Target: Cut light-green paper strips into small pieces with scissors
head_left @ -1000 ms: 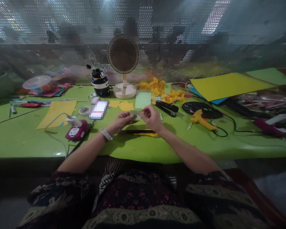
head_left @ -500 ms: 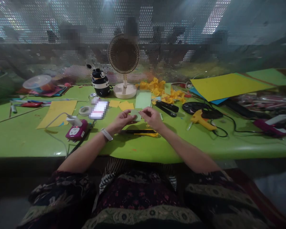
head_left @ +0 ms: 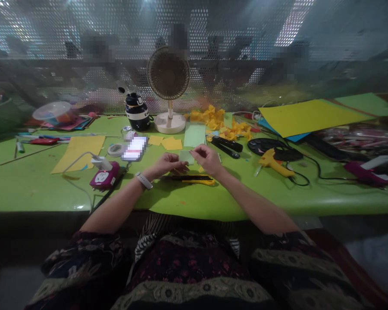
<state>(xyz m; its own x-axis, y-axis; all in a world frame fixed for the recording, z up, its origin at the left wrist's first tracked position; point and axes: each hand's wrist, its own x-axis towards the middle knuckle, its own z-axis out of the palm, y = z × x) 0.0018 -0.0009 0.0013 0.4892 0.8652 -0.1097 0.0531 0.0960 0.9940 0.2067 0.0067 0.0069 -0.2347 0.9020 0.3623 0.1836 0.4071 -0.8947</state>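
A small pale green piece of paper [head_left: 186, 157] is held up above the table in front of me. My right hand [head_left: 208, 161] pinches its upper right edge between thumb and fingertips. At the paper's left side is my left hand [head_left: 166, 165], with thumb and fingers apart; whether they touch the edge I cannot tell. Under the hands, a dark, long, thin item [head_left: 177, 177] and a yellow cutter knife [head_left: 200, 181] lie side by side. Behind the paper lies a larger light green sheet [head_left: 195, 134].
A black stapler [head_left: 226, 146], a black palette [head_left: 261, 147] and a yellow glue gun [head_left: 276, 163] lie to the right. Orange paper flowers [head_left: 210, 115] sit behind. At left are a phone [head_left: 134, 148], a tape roll [head_left: 115, 150] and a purple socket block [head_left: 104, 177]. A fan [head_left: 170, 122] stands at the back.
My left thumb and fingers have loosened and drawn apart at the paper's left side. My right hand keeps its pinch, and more of the paper's face shows.
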